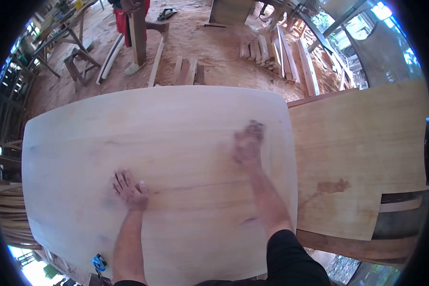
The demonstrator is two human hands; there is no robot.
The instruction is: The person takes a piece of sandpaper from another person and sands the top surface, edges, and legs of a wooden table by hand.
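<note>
A broad, pale wooden panel [190, 152] with rounded corners lies flat in front of me. My left hand [129, 191] rests on its left part, fingers spread and palm down. Toward the panel's right end is my right hand [246, 148], smeared by motion and pressed to the surface. Its fingers are closed over a dark piece [256, 126] that looks like sandpaper, though blur hides the detail. Faint dark smudges and brown grain streaks mark the wood.
A plywood sheet [357, 157] with a brown stain adjoins the panel on the right. Below its left edge sits a blue tool [99, 262]. Beyond, another person [128, 14] stands by an upright post [138, 38], and stacked boards [267, 50] lie on the dusty floor.
</note>
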